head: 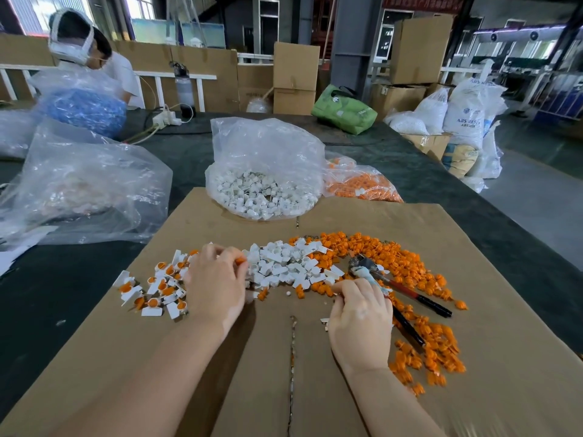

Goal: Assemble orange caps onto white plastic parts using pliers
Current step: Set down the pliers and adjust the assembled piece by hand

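The pliers (383, 283) lie on the cardboard sheet (473, 231) at the right of the work area, their metal head pointing up and to the left toward the heap of white plastic parts (284, 263), their red-and-black handles running down and to the right across the scattered orange caps (410, 263). The long axis therefore slants from upper left to lower right, and the two handles are spread apart — one lies out to the right, the other passes under the right hand (359, 313). That hand is plainly the nearer of the two: it sits directly on the tool, just behind the head, fingers curled down where a pale wrapped part of the pliers emerges. Whether the fingers already grip the handle or merely rest over it cannot be told from this view.

The left hand (217, 279) is well apart from the pliers, at the left edge of the white heap. Its fingertips are drawn together and pinch a small orange piece, apparently a cap — the thumb side is hidden. Just left of it lies a cluster of finished pieces (154, 291), white with orange seated in them.

Judging from this, the coming move turns on the right hand lifting the pliers along that slant toward whatever the left hand presents.

Behind the sheet on the surface stand a clear bag of white parts (265, 171) and a bag of orange caps (359, 181).
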Available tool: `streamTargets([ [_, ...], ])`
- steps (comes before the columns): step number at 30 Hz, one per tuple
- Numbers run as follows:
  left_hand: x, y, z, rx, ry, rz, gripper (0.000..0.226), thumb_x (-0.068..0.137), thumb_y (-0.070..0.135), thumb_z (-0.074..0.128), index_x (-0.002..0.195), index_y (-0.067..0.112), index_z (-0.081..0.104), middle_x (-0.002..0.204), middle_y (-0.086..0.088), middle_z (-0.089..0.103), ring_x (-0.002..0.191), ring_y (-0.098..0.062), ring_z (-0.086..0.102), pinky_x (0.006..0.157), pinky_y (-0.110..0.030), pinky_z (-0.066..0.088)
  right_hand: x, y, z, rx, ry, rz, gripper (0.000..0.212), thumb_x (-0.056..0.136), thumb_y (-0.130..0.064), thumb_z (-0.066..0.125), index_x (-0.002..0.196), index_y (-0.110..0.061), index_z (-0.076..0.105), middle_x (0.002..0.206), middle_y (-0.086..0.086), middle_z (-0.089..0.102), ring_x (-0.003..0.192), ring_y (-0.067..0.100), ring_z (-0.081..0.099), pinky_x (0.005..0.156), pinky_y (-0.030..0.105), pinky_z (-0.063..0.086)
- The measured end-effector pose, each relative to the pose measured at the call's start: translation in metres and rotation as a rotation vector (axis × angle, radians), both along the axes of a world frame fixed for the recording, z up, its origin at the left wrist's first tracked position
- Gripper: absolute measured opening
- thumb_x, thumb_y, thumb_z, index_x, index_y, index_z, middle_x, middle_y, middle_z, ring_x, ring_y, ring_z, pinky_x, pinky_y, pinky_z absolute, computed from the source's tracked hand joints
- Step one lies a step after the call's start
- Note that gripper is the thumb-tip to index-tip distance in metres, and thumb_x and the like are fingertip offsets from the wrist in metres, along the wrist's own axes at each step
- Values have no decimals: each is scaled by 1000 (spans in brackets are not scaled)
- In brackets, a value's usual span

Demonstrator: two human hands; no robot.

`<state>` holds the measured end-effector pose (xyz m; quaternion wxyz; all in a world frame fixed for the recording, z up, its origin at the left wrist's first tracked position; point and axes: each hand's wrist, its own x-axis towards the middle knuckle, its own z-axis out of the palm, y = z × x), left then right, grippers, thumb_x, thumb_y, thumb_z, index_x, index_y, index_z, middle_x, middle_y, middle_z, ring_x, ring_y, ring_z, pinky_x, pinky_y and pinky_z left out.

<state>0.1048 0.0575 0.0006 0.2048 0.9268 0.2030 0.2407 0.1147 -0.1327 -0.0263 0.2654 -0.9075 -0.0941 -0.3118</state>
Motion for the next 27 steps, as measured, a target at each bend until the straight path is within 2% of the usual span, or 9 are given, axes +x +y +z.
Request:
streamTargets([
  [7,3,16,-4,39,103,124,17,93,23,53,103,29,66,117,1,48,113,-22,37,94,-40,29,1,1,-2,-23,32,-27,17,68,7,73,78,-6,69,77,8,65,73,30,62,64,42,50],
  [11,4,11,-4,64,59,128,20,92,24,56,111,28,62,122,0,46,118,-23,32,97,-38,25,3,2,-3,-80,46,-14,20,65,5,76,81,-6,71,80,8,66,73,30,63,63,43,51],
  [14,5,-4,-3,29,-43,-81,19,91,21,57,109,22,64,115,1,52,112,-20,37,91,-22,22,4,3,-4,-139,72,15,23,65,2,77,84,-9,72,86,6,67,76,29,63,64,42,51],
  [17,7,-29,-7,-44,-50,-327,20,93,14,55,110,18,65,111,3,55,110,-12,41,84,-9,18,5,4,-3,-203,109,28,27,69,-5,77,95,-11,73,94,6,67,83,28,63,68,42,51],
  [21,12,-54,-20,-23,-14,-466,39,95,8,45,131,20,54,124,3,54,114,-15,39,91,-12,20,6,5,-4,-269,171,45,25,86,-17,59,111,-18,66,112,0,62,98,24,56,80,37,44],
  [23,12,-60,-24,7,18,-501,39,97,15,45,135,22,50,126,5,53,114,-16,39,93,-15,22,8,5,-4,-267,207,79,29,93,-21,47,118,-21,61,120,-4,57,105,21,51,87,33,38],
  [25,11,-64,-28,2,16,-508,34,97,23,47,131,22,54,121,6,54,110,-15,41,92,-16,25,7,5,-2,-247,210,98,27,94,-23,44,115,-21,62,117,-4,58,103,20,51,86,32,38],
  [27,8,-66,-30,-23,-9,-501,26,94,27,54,118,21,61,110,5,56,105,-14,45,86,-13,26,5,6,1,-229,198,98,17,90,-21,55,101,-17,67,105,-1,63,93,22,55,80,35,42],
])
